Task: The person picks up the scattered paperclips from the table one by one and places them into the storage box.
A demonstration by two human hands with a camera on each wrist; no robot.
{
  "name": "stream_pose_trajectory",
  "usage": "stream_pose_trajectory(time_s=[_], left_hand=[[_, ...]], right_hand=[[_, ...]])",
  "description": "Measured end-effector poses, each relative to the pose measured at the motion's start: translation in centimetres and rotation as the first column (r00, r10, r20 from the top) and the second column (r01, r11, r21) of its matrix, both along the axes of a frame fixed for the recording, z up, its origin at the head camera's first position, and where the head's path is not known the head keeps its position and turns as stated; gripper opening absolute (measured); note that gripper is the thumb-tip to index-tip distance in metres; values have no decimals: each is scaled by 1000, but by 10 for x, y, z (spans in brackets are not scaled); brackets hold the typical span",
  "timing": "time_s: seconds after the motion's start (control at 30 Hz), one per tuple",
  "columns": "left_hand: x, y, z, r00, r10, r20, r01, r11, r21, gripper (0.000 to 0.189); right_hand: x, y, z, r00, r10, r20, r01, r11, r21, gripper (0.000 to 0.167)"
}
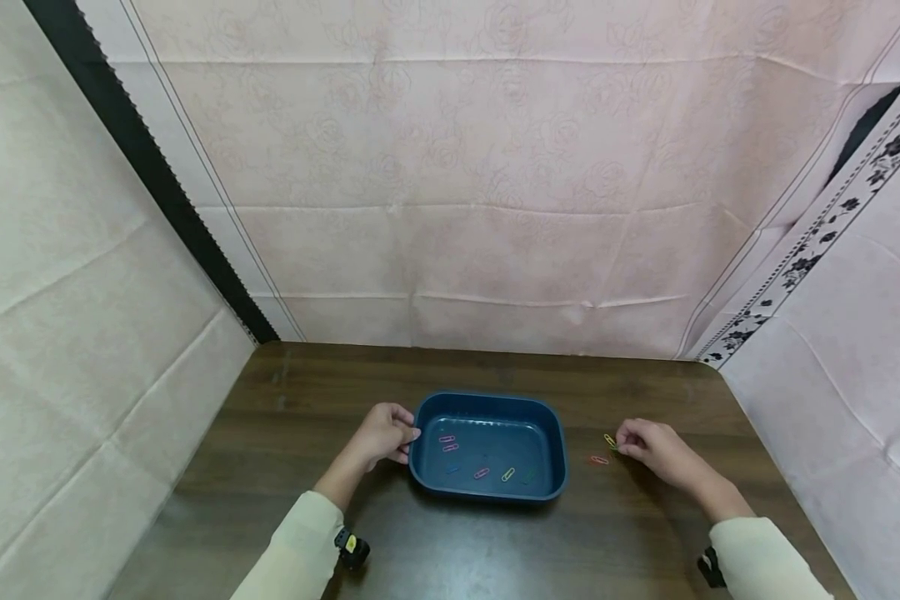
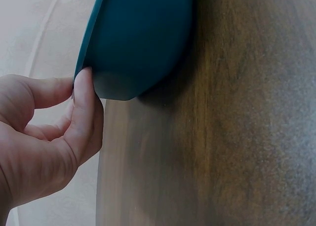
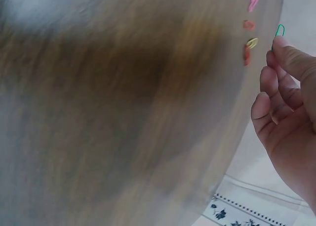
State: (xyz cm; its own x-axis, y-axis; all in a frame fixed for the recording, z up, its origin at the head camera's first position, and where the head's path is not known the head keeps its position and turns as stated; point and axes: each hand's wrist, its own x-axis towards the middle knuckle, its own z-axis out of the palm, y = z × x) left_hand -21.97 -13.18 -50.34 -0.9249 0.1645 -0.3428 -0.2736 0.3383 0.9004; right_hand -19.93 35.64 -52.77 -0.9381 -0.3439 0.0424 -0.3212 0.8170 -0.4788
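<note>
A blue rectangular tray [image 1: 487,497] stands on the wooden table, with several small paper clips on its floor. Among them are a pink paper clip [image 1: 482,473], a yellow paper clip [image 1: 508,474] and a faint blue one. My left hand [image 1: 382,435] pinches the tray's left rim between thumb and fingers, seen closely in the left wrist view. To the right of the tray, my right hand [image 1: 656,452] pinches a green paper clip [image 3: 280,30] between thumb and index finger. Beside its fingertips lie another yellow paper clip [image 1: 609,439] and a red paper clip [image 1: 599,460].
The brown table [image 1: 322,392] ends at a pale patterned cloth [image 1: 480,250] hanging behind it. More pale cloths flank both sides. In the right wrist view, several red, pink and yellow clips lie near the table edge.
</note>
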Motion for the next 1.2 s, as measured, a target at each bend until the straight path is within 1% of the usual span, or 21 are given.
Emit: stream_pose_trajectory(time_s=[0.3, 0.47, 0.63, 0.83, 1.03, 1.2], left_hand=[[1, 2, 2, 1000, 8, 9, -7, 1000, -6, 21], [1, 2, 2, 1000, 9, 7, -9, 1000, -17, 21], [1, 3, 3, 1000, 10, 15, -10, 1000, -22, 22], [1, 3, 4, 1000, 7, 17, -7, 1000, -24, 23], [0, 3, 4, 1000, 10, 15, -9, 1000, -23, 21], [0, 3, 5, 1000, 8, 26, -7, 1000, -21, 22]], right_hand=[[-2, -16, 19, 996, 54, -75, -56, 998, -26, 16], [-4, -26, 31, 995, 73, -73, -76, 996, -39, 11], [-7, -38, 43, 992, 108, -69, -110, 994, -23, 7], [-11, -51, 54, 983, 164, -86, -168, 985, -43, 8], [-15, -63, 64, 975, 212, -72, -215, 976, -29, 10], [-18, -73, 70, 963, 255, -89, -258, 966, -22, 7]])
